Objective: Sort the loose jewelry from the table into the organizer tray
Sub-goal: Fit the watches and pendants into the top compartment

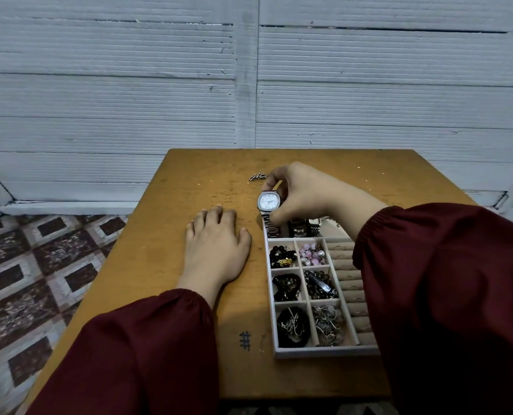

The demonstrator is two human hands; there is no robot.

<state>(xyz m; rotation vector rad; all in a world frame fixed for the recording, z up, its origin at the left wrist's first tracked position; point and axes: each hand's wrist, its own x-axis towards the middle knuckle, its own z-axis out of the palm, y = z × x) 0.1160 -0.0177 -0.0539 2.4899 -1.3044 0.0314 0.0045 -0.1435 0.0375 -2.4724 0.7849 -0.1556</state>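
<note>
Head view: right hand (304,194) pinches watch (269,201) by case at far end of organizer tray (324,352); left hand (216,239) flat, empty. Band likely limp; hold case.

1. The tabletop (189,181): mustard brown, with a black hash mark (245,340) left of the organizer tray (324,351).
2. The organizer tray: white frame, beige lining.
3. The wristwatch (269,200) at the tray's far end: silver band, white dial.
4. Both sleeves (147,348): dark maroon.
5. The floor (39,265) left of the tray: brown, grey and white squares.
6. The wall (129,85) beyond the tray: pale grey, horizontally ribbed.
</note>
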